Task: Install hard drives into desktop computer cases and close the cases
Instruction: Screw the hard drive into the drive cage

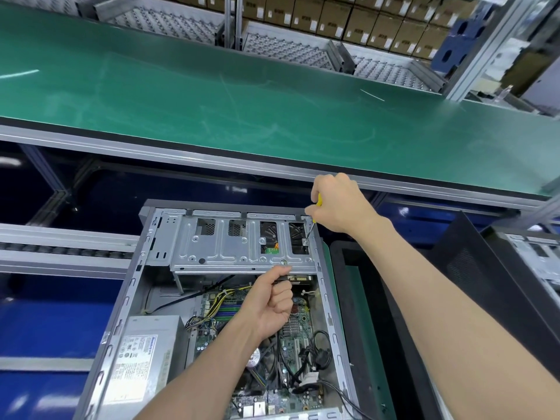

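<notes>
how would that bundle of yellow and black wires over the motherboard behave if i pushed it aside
The bundle of yellow and black wires would probably be floppy: it curves loosely across the green motherboard. It looks light, so a nudge should shift it. It may spring back, since its ends seem to stay attached inside the open grey metal computer case.

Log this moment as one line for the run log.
stage: screwing drive in | right hand: grips screwdriver, tip in drive cage | left hand: steadies cage edge | case: open
</notes>
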{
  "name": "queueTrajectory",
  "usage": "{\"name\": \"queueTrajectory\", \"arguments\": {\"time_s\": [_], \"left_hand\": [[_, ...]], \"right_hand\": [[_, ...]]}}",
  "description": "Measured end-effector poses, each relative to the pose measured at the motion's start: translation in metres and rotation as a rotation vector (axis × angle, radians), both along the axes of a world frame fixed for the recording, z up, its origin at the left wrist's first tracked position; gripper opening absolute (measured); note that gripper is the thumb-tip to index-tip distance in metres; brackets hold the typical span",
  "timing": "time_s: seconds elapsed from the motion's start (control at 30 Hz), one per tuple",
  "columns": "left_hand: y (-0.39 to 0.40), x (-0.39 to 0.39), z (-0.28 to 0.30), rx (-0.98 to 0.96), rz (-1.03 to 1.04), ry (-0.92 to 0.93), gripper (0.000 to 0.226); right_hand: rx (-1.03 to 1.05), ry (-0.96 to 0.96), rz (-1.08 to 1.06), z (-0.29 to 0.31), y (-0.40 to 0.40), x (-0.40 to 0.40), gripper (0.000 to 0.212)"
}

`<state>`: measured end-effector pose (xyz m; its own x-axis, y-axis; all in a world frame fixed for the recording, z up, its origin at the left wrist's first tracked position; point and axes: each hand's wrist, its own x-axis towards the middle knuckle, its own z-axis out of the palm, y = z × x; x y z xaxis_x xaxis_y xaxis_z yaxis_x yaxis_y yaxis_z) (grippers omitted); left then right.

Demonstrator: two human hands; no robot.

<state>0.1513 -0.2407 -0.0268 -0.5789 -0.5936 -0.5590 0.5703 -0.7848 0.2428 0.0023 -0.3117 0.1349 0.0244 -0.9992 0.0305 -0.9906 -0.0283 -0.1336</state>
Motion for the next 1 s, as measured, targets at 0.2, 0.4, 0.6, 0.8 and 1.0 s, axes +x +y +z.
{"name": "queueTrajectory", "arguments": {"time_s": [0.2, 0.4, 0.6, 0.8, 1.0], "left_hand": [[0.001, 0.000, 0.003, 0.022, 0.004, -0.013, 0.042], [0.010, 0.001, 0.022, 0.088, 0.088, -0.132, 0.012], [0.022, 0.010, 0.029, 0.036, 0.231, -0.511, 0.020], [0.031, 0.022, 0.043, 0.043, 0.284, -0.053, 0.034], [0.022, 0.020, 0.057, -0.091, 0.308, 0.224, 0.057]], "right_hand": [[0.003, -0.035, -0.014, 0.002, 0.006, 0.005, 0.023], [0.028, -0.041, -0.030, 0.008, 0.018, 0.009, 0.014], [-0.119, -0.381, -0.161, 0.011, 0.057, -0.001, 0.021], [0.022, -0.904, -0.162, -0.014, 0.100, 0.013, 0.018], [-0.103, -0.774, -0.066, -0.033, 0.126, 0.030, 0.012]]}}
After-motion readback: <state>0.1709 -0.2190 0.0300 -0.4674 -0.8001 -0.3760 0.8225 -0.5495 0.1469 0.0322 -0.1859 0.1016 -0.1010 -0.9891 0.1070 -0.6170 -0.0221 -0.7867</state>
